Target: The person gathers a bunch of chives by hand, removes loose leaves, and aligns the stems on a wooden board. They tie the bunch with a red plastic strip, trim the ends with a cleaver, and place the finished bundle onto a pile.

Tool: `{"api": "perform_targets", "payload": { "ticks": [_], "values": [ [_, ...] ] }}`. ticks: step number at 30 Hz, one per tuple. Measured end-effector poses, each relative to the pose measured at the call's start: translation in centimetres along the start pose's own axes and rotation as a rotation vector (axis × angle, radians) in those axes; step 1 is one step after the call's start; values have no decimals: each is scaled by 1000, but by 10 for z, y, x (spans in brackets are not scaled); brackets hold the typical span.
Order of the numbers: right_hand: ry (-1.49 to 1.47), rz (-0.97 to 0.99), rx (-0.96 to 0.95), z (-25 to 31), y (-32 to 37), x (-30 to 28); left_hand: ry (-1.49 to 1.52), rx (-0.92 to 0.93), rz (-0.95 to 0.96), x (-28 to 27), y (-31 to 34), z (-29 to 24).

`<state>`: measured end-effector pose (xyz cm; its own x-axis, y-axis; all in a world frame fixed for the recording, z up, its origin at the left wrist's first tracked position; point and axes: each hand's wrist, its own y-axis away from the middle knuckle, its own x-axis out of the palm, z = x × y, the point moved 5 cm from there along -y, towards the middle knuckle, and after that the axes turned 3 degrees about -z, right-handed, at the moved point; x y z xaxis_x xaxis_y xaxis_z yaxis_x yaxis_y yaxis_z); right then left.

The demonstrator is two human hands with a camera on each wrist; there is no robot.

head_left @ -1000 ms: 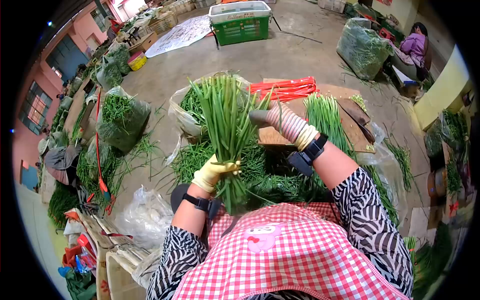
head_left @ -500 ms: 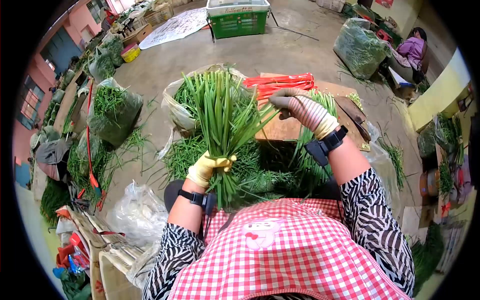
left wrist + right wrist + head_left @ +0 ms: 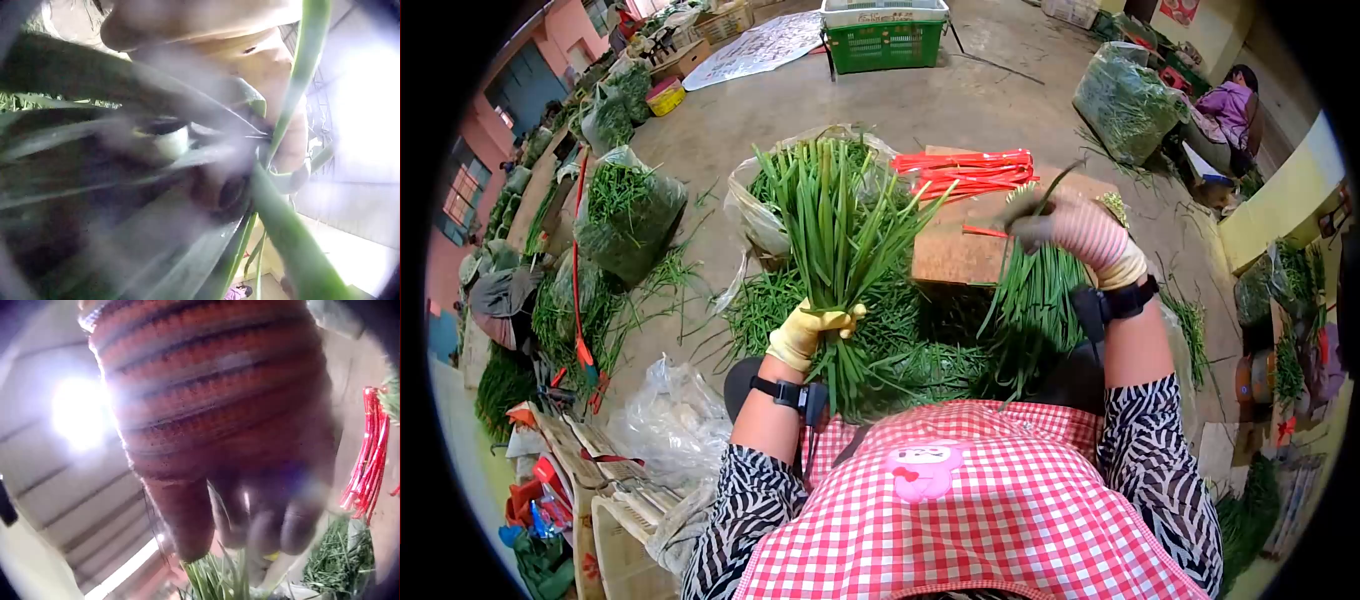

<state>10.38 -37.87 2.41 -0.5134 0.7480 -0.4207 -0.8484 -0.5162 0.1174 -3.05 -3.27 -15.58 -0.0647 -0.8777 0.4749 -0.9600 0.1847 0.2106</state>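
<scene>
My left hand (image 3: 815, 332), in a yellow glove, grips a fanned bunch of flat-leaved chives (image 3: 828, 230) low on its stalks, thick ends up. Leaves of that bunch cross the left wrist view, with the gloved fingers (image 3: 206, 25) above them. Off to the right, over the wooden board (image 3: 950, 250), is my right hand (image 3: 1080, 232) in a striped glove with grey fingertips. It pinches a thin dark leaf (image 3: 1062, 176) that sticks up past the fingers. More chives (image 3: 1040, 300) hang over the board's front edge below this hand.
Red ties (image 3: 970, 172) lie at the back of the board. Behind the bunch stands a plastic bag of greens (image 3: 750, 205), with loose leaves (image 3: 775, 325) heaped before it. Farther off are a green crate (image 3: 887, 45), filled bags (image 3: 1125, 100) and a seated person (image 3: 1228, 110).
My right hand has drawn away from the bunch to the right, over the board, taking a leaf with it. The left hand keeps its grip and has shifted only slightly.
</scene>
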Motion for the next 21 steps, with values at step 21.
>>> {"api": "perform_targets", "payload": {
  "ticks": [21],
  "values": [
    [1004,-269,-315,20,-42,65,-181,-15,81,10,-4,4]
  ]
}}
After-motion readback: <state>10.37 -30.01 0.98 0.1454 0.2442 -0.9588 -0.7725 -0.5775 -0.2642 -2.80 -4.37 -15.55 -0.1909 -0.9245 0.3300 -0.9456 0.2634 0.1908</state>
